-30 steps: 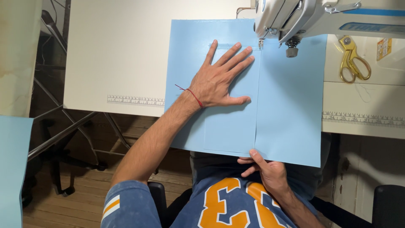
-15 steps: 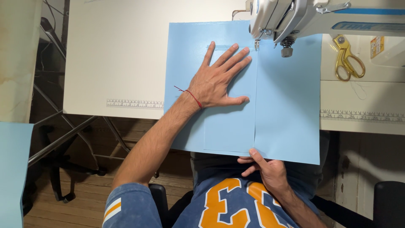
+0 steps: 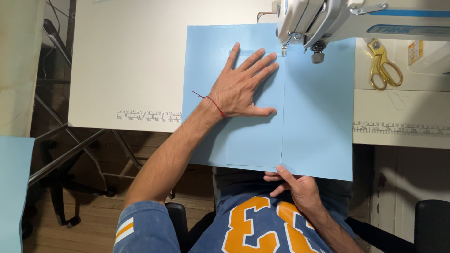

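Right hand [image 3: 296,186] closest to the body, below the near edge of the blue fabric [image 3: 318,117]; thumb on top of that edge, fingers curled under it, pinching the fabric near the fold line. Near edge of the fabric overhangs the table [image 3: 126,70] above the lap.

Left hand [image 3: 241,86] farther in, open and flat, palm down on the left half of the fabric, fingers spread and pointing toward the sewing machine [image 3: 337,21]; thumb stretched out toward the fold line. Red string [image 3: 213,100] around the left wrist.

Fabric lies flat on the table, a narrower blue panel on its left half; the far edge sits under the machine head. Needle foot [image 3: 284,49] rests at the top of the fold line, just beyond the left fingertips.

Yellow-handled scissors [image 3: 383,65] on the table, right of the fabric, beside the machine
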